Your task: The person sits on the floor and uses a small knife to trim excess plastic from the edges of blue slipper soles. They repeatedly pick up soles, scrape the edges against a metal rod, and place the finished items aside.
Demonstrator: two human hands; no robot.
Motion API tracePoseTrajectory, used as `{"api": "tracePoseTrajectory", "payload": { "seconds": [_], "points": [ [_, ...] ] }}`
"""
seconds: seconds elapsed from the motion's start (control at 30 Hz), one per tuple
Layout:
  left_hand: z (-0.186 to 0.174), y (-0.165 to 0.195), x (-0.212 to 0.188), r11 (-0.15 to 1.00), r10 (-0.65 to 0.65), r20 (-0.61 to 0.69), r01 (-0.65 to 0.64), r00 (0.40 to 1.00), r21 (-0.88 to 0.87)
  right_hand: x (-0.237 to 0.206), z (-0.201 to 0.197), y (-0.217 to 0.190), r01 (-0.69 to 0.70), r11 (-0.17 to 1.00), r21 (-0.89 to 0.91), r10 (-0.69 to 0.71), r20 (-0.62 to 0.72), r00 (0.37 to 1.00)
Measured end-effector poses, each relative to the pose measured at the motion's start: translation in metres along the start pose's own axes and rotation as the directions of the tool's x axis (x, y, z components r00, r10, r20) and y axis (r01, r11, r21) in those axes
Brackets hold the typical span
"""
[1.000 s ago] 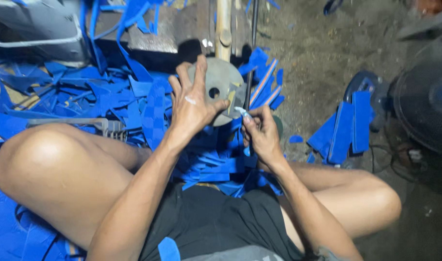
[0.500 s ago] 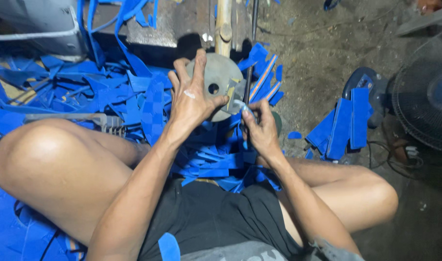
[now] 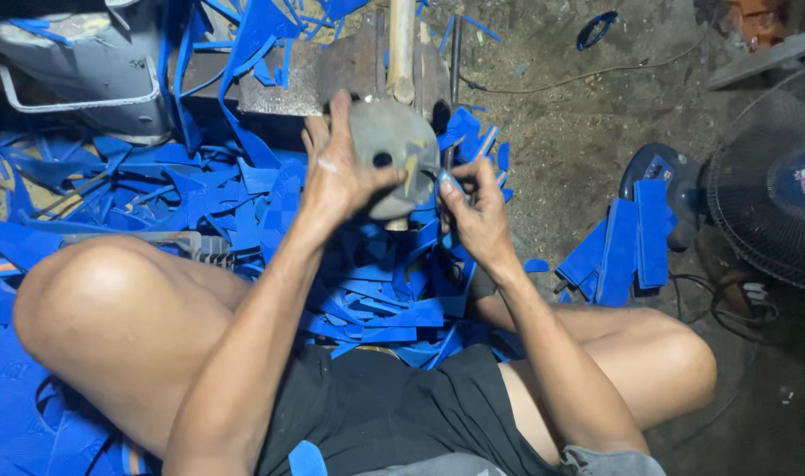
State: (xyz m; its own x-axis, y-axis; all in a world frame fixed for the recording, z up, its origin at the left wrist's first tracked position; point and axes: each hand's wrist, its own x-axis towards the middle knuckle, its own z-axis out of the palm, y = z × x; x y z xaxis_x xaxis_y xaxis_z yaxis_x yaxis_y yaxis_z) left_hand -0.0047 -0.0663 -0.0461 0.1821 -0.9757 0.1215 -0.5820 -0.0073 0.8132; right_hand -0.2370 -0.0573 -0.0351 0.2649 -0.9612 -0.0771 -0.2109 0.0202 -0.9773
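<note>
Head view of a seated person working over a heap of cut blue rubber strips and offcuts (image 3: 367,291). The left hand (image 3: 336,172) is gripping a flat, rounded grey sole-shaped piece with a round hole (image 3: 392,154), fingers spread up over its left edge and thumb pressing toward the hole; the hand is clamped on the piece and is holding it tilted toward the camera. Just right of the grey piece, the right hand (image 3: 477,211) is pinching a small blue strap end (image 3: 444,181) between thumb and fingertips, the fingers drawn together on it; the strap end is touching the grey piece's lower right edge. Whether the strap is passing through the piece cannot be told.

Directly behind the grey piece, an upright pale wooden post (image 3: 401,44) is rising from a dark metal block (image 3: 332,75). Below the grey piece, the blue heap is lying between the person's bare knees, above black shorts (image 3: 393,414). Far left of the grey piece, a grey plastic container (image 3: 76,70) is standing among more blue scrap. To the right of the grey piece, a stack of flat blue rectangular pieces (image 3: 627,247) is leaning near a dark floor fan with a wire grille (image 3: 772,185) on the dirt floor (image 3: 561,115).
</note>
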Motion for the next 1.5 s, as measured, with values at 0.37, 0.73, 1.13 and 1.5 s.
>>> {"api": "tracePoseTrajectory", "payload": {
  "seconds": [0.37,0.73,1.13,1.5],
  "points": [
    [-0.011,-0.011,0.098,0.962,-0.251,0.196,0.223,0.948,0.156,0.071,0.001,-0.023,-0.027,0.999,0.045,0.024,0.074,0.997],
    [-0.015,-0.026,0.109,0.965,-0.261,0.248,0.252,0.933,0.066,0.098,0.011,-0.016,0.137,0.936,-0.325,-0.128,0.048,0.991],
    [-0.018,-0.034,0.103,0.991,-0.131,0.157,0.124,0.979,0.051,0.096,0.023,-0.011,0.090,0.904,-0.418,-0.115,-0.036,0.993],
    [-0.024,-0.025,0.098,0.971,-0.239,0.181,0.230,0.954,0.070,0.070,0.023,-0.057,0.477,0.559,-0.678,-0.459,0.226,0.859]
  ]
}}
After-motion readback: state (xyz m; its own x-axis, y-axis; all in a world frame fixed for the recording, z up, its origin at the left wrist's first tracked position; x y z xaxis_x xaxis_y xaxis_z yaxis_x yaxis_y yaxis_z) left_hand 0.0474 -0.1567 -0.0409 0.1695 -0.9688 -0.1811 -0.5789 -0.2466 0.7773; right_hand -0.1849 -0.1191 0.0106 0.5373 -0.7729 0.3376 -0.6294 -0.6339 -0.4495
